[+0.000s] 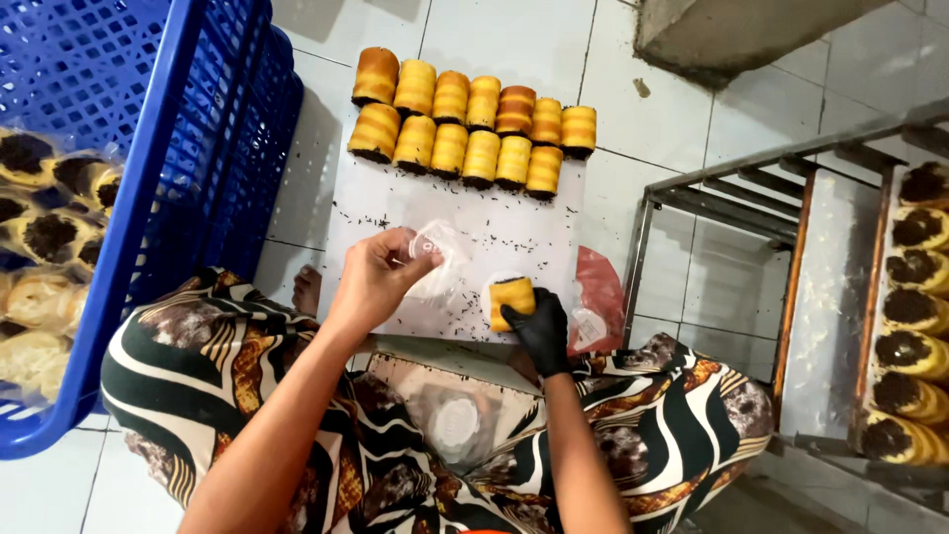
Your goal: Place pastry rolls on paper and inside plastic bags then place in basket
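Gloved in black, the right hand (541, 326) is clenched around a small striped roll cake (512, 297), standing it on the near edge of the white board (514, 222). Just left of that cake the bare left hand (374, 282) pinches a clear plastic wrapper (435, 259) by its rim, fingers closed on the film and lifting it off the board.

By its look the cake is light, soft and easily crushed; its dark crumb coating sheds, so a loose grip around the striped sides seems safer than pressing the ends. The wrapper is thin, limp and slippery, best held at its open edge.

Nearer than the cake, a stack of flat wrappers (455, 420) lies in the person's patterned lap. Right of the cake sits a red plastic bag (600, 297), touching the board's edge, and beyond it a metal rack (791, 257) carries a tray of rolls (914, 326). Far left of the cake, a blue crate (163, 148) holds wrapped rolls. Farthest from the cake, two rows of unwrapped rolls (474, 124) line the board's far end, with loose dark crumbs scattered between them and the cake.
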